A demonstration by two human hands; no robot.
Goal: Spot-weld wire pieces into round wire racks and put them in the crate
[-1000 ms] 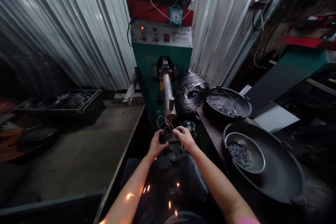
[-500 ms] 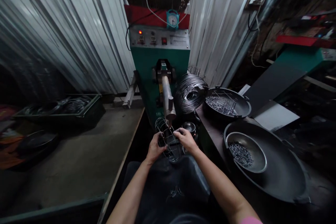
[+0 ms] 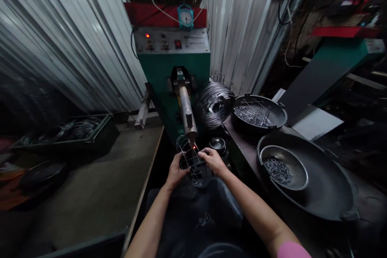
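Observation:
A round wire cage (image 3: 198, 180) is held between my hands, below the thick metal arm (image 3: 186, 113) of a green spot welder (image 3: 161, 66). My left hand (image 3: 176, 172) is closed on the cage's left side, thumb toward me. On the right, my right hand (image 3: 214, 161) pinches at the cage's wire close to the welder tip; whether it also holds a separate short piece of wire cannot be made out. An orange-red glow shows at the tip, where it meets the cage. The cage's lower part is dim against my dark apron.
Right of the welder stands a wire coil (image 3: 215, 107). Beyond it are a black pan (image 3: 281, 117) of wire pieces and a larger pan (image 3: 329, 197) holding a metal bowl (image 3: 302, 169) of short pieces. A green bin (image 3: 102, 129) stands on the left floor.
A red glow has appeared at the welder tip. The view has shifted slightly, so the welder sits further left. Both hands keep their hold on the cage.

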